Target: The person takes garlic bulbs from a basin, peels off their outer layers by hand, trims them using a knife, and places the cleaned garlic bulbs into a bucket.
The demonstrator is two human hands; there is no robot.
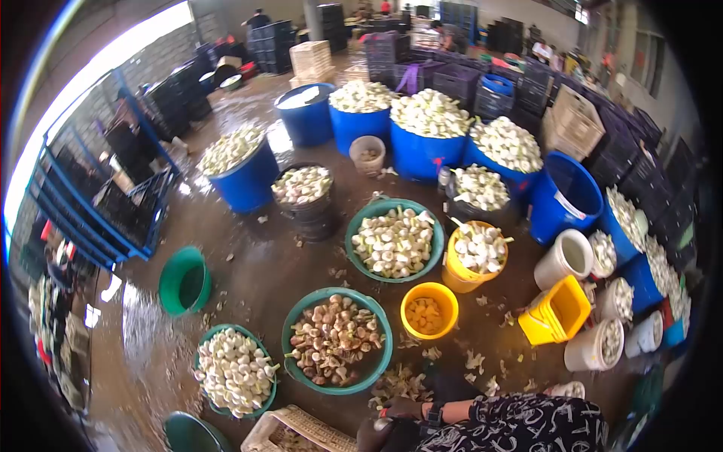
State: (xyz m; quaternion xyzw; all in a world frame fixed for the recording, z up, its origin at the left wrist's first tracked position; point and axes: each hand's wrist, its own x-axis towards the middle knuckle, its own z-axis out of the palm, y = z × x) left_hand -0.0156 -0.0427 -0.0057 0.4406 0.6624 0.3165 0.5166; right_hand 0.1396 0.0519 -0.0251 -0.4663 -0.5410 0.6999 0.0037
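At the bottom edge, my right hand (405,409) in a dark glove is closed, with a wristband behind it. A small red-orange piece (385,412) shows at its fingers; I cannot make out what it belongs to. Just below, my left hand (370,435), also dark-gloved, is closed around a pale garlic bulb (382,423). Beyond them a green tub (382,369) holds brownish untrimmed garlic (335,339). To its left stands a smaller green tub of white trimmed garlic (235,371). A cream plastic crate (309,426) lies beside my left hand.
Garlic skins (403,383) litter the wet floor. A yellow bucket (429,290) holding liquid, another green tub of garlic (395,241) and several full blue barrels (428,151) stand ahead. Yellow bins (556,310) and white buckets line the right. A blue metal cart (94,203) stands left.
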